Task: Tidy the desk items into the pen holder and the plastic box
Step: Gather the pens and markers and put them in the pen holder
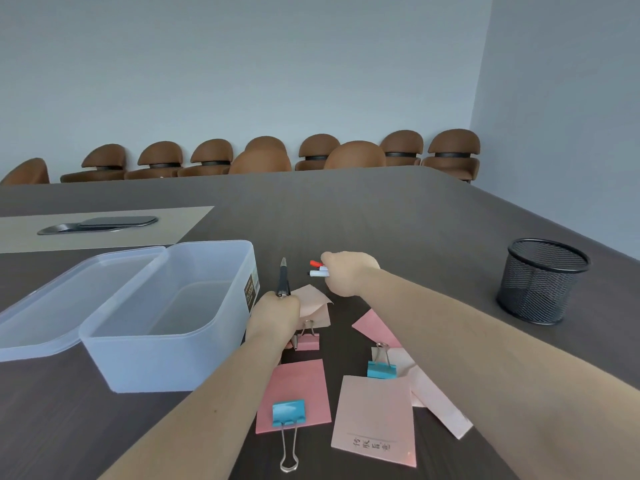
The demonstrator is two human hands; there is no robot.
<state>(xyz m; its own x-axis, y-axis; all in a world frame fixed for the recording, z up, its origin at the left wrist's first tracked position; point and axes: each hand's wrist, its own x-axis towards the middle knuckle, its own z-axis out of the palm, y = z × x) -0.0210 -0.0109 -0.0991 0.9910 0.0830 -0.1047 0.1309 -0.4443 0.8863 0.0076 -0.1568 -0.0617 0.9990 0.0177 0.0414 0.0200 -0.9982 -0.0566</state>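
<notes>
Far right of both hands stands the pen holder (543, 280); my right hand (348, 273), fist around two markers (318, 269), is nearer. My left hand (277, 315) pinches one black pen (283, 277), axis pointing away, beside the plastic box (166, 317). I count three clips and roughly five notes.

A dark wood-grain conference table (381, 216) carries an open translucent plastic box (166, 317), its lid (59, 306) lying just left of it. Right of the box lie pink notes (294, 396) and binder clips (381, 367); well beyond them to the right stands a black mesh pen holder (540, 282).
</notes>
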